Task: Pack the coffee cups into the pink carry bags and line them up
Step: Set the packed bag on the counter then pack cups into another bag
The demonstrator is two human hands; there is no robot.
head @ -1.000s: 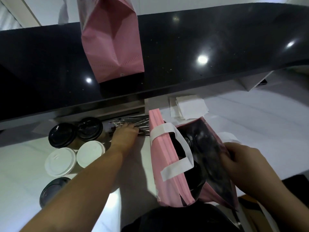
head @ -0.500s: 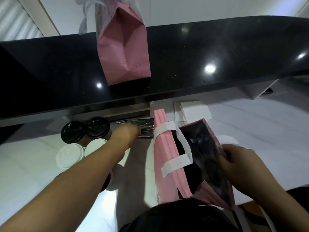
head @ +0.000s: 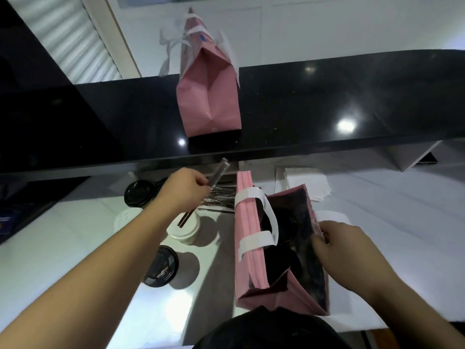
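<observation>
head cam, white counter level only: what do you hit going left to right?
black-lidded cup → left hand holding a wrapped straw → open pink bag → right hand gripping the bag's right edge. The white-lidded cups overlap the left forearm, so they are left out.

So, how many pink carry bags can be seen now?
2. One closed bag stands on the black counter; one open bag stands on the white table, held by the right hand.

White napkins (head: 305, 181) nr wrapped straws (head: 219, 197), below black counter (head: 327, 102)
</observation>
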